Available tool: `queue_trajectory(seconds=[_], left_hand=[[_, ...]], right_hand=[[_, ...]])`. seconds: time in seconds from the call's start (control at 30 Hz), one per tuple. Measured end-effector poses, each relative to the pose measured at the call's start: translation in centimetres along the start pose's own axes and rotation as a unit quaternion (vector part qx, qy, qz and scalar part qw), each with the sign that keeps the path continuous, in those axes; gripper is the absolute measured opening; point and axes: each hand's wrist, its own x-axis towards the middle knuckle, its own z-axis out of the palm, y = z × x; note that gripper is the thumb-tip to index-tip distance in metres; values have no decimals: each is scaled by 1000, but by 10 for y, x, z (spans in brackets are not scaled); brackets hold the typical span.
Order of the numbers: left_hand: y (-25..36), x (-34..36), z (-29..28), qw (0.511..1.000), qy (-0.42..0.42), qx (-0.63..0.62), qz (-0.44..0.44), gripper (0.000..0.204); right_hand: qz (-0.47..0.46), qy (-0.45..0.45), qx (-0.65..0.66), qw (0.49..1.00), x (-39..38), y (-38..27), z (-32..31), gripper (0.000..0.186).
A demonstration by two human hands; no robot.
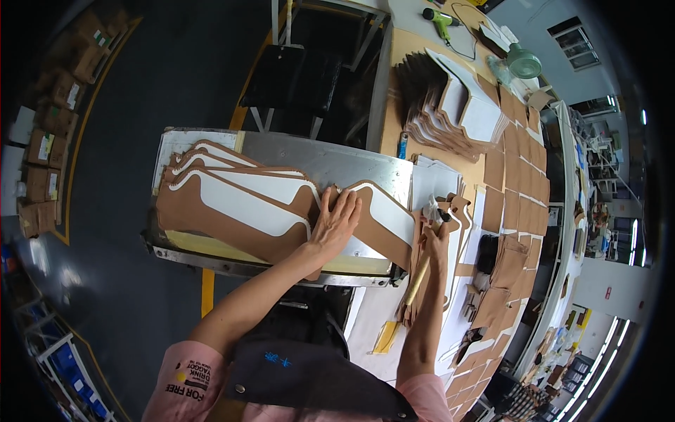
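Note:
My left hand (339, 218) lies flat, fingers stretched out, on the left end of a brown leather-like panel (383, 243) with a white inset (392, 214). That panel rests on a metal-topped bench (295, 148). Left of the hand, several similar brown and white panels (242, 207) overlap in a fanned pile. My right hand (436, 239) is closed at the panel's right end around what looks like a hammer (420, 274), with a pale stick-like handle and a dark end at the top. The fingers partly hide the tool. More cut brown and white pieces (458, 218) lie beside it.
A tall stack of folded panels (467, 105) stands on the table at the far right, near a blue tube (402, 145). Rows of brown pieces (517, 169) cover the table further right. A green heat gun (441, 22) lies at the back. A black-seated stool (292, 81) stands beyond the bench.

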Motion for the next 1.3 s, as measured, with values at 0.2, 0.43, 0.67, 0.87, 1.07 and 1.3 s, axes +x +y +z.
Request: queue_trajectory(seconds=[0.2, 0.43, 0.67, 0.87, 1.07, 1.3], left_hand=[[1, 3, -3, 1000, -21, 7, 9, 55], [-2, 13, -25, 999, 0, -34, 30, 56], [-60, -74, -83, 997, -8, -42, -67, 62], [-72, -62, -112, 994, -95, -36, -29, 64], [-79, -49, -109, 988, -146, -34, 26, 58], [-85, -55, -115, 988, -147, -35, 29, 53]], right_hand=[[83, -159, 22, 984, -12, 21, -22, 22], [-162, -13, -169, 972, -66, 20, -71, 29], [-99, 263, -185, 942, -137, 29, -143, 18], [54, 310, -168, 934, -124, 140, -176, 22], [52, 341, -263, 901, -135, 151, -163, 26], [37, 371, -386, 844, -140, 92, -160, 20]])
